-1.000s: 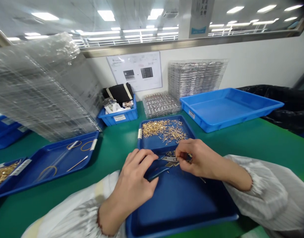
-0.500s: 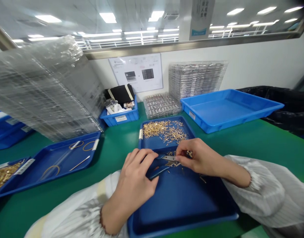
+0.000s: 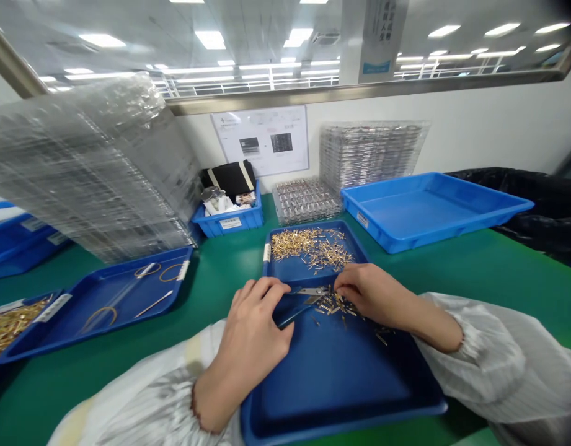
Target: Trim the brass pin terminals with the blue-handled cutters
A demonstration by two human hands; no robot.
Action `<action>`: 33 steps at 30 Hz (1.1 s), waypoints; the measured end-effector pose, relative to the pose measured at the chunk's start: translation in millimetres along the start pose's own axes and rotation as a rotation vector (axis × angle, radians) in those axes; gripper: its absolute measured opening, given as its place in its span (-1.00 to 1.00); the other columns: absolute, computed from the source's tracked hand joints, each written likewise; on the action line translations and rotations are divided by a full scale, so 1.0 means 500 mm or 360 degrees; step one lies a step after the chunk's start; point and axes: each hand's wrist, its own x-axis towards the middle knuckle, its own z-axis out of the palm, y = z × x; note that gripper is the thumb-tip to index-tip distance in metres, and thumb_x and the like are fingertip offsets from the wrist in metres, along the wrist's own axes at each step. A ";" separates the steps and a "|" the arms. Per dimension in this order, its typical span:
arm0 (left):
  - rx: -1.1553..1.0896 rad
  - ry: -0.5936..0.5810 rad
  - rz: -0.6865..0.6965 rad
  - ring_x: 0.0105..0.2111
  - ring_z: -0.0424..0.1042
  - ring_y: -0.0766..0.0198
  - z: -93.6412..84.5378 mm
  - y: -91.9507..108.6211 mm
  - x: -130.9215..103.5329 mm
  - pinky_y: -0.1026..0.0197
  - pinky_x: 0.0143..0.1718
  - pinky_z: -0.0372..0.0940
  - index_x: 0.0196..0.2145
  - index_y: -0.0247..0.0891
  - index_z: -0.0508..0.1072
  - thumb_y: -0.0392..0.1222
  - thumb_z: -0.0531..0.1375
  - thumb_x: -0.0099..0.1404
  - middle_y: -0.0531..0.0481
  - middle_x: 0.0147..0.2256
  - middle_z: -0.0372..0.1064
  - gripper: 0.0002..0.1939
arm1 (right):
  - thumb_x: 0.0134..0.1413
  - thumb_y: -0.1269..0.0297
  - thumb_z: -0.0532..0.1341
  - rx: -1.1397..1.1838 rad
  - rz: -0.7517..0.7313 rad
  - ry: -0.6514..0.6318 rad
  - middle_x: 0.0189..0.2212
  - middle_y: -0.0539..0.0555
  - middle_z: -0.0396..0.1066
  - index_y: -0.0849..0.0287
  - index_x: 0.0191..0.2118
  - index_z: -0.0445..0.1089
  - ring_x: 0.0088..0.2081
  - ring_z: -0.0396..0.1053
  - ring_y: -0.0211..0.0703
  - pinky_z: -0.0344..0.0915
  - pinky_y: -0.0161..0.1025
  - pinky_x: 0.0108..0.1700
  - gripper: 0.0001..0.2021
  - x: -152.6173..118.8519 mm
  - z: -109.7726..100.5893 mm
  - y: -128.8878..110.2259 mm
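My left hand (image 3: 252, 328) is wrapped round the blue handles of a pair of pliers (image 3: 312, 291), whose metal jaws point right over the near dark blue tray (image 3: 341, 378). Small gold pins (image 3: 334, 302) lie loose in that tray, just beyond the jaws. At the right of the jaws my right hand (image 3: 382, 297) is closed, fingertips pinched together down at the pins. Whatever sits between those fingertips is too small or hidden to make out. Behind, a second dark blue tray (image 3: 287, 269) bears a heap of gold pins (image 3: 308, 244).
At left, a blue tray (image 3: 141, 294) has rubber bands and a cotton swab; more gold pins (image 3: 15, 325) lie beside it. Wrapped trays (image 3: 90, 167) tower behind. A small blue bin (image 3: 234, 220), filled clear trays (image 3: 306, 201) and a large blue tray (image 3: 434, 210) line the back.
The right hand has moved slightly away from the plier jaws, and more pins now show loose beneath its fingers. The left hand keeps its hold on the pliers. The view has shifted slightly.
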 end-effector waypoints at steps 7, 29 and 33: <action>-0.0078 -0.0081 0.0024 -0.21 0.27 0.09 0.000 0.004 0.000 -0.01 -0.17 0.19 -0.25 -0.21 0.33 -0.40 0.17 -0.04 -0.04 -0.21 0.30 -0.66 | 0.03 0.52 0.07 0.0229 -0.0077 0.0100 -0.54 -0.03 0.33 0.23 -0.45 0.33 -0.49 0.24 -0.32 0.10 -0.41 -0.43 -0.86 -0.001 -0.011 -0.024; -0.0076 0.0040 0.0075 -0.20 0.28 0.09 0.001 0.005 -0.003 0.01 -0.18 0.19 -0.24 -0.21 0.33 -0.39 0.18 -0.05 -0.04 -0.21 0.31 -0.65 | -0.03 0.54 0.11 0.0428 -0.0059 0.0097 -0.49 -0.01 0.34 0.23 -0.43 0.38 -0.50 0.24 -0.33 0.12 -0.41 -0.47 -0.86 -0.005 0.000 -0.037; -0.0076 0.0032 0.0077 -0.21 0.27 0.10 0.002 0.004 -0.004 0.01 -0.18 0.19 -0.24 -0.23 0.33 -0.39 0.19 -0.05 -0.04 -0.21 0.31 -0.65 | -0.02 0.53 0.10 0.0442 -0.0049 0.0077 -0.48 0.00 0.35 0.22 -0.41 0.39 -0.50 0.24 -0.33 0.12 -0.41 -0.47 -0.85 -0.005 -0.002 -0.037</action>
